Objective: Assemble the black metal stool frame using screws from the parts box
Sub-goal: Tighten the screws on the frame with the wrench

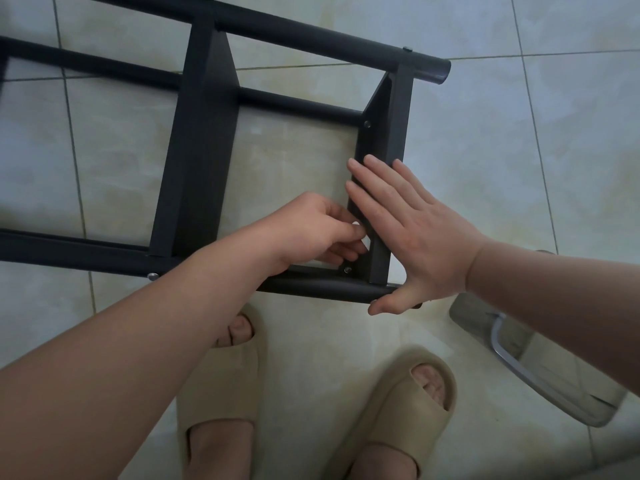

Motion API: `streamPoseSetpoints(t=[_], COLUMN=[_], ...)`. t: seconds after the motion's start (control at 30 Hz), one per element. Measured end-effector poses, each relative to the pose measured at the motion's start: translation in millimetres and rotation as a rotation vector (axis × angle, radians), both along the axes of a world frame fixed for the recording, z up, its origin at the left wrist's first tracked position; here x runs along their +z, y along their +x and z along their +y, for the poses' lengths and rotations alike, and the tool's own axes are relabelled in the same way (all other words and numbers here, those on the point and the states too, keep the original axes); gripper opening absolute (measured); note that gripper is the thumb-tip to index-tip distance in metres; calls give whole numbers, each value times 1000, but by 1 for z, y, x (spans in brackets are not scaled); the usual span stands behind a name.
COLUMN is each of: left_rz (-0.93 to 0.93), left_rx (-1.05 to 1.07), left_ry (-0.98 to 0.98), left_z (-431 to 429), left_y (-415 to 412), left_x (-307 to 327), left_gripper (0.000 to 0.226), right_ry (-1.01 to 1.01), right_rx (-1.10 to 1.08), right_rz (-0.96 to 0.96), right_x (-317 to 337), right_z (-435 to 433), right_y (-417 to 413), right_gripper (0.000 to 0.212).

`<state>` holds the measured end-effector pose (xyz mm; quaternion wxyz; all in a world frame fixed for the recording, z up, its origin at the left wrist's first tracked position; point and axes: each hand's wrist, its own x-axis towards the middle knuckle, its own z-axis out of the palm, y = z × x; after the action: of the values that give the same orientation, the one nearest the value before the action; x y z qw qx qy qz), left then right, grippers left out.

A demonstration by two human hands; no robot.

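The black metal stool frame [194, 150] lies on its side on the tiled floor, with two long round tubes joined by flat cross plates. My right hand [412, 233] lies flat with straight fingers on the end cross plate [391, 133], thumb under the near tube. My left hand [318, 230] reaches inside the frame, its fingers curled and pinching a small screw against the inner face of that plate. Screw heads show at the plate's lower corner [347, 270] and upper corner [367, 124].
My two feet in beige slippers [408, 403] stand just below the frame. A clear plastic parts box [540, 362] with a metal tool in it lies on the floor at the right. Pale tiles surround the frame.
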<state>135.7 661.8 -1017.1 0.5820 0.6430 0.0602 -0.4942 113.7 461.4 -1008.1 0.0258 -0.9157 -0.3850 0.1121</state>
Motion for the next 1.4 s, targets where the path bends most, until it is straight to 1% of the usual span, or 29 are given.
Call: streamPoseSetpoints(t=[0.13,0.27,0.6,0.8,1.27,1.4], left_rz=[83,93,-7,-86,-169,-242], left_rx=[6,-14,-120,-224,-380,-473], left_ry=[-1,26,57,79,102,153], left_z=[0,-1,4,8,10,11], left_y=[0,0,-2,-2,-2,0], left_x=[1,3,6,10,7,7], left_gripper=[15,16,21,21,21,19], right_ry=[1,6,15,13,12,14], right_rx=[2,3,0,2,-4,-3], right_rz=[-2,-2,1,0,1,0], right_x=[0,-1,-1,-1,-1,-2], right_z=[0,0,0,0,0,0], right_y=[0,0,0,0,0,0], right_gripper=[138,138,137,137,137,137])
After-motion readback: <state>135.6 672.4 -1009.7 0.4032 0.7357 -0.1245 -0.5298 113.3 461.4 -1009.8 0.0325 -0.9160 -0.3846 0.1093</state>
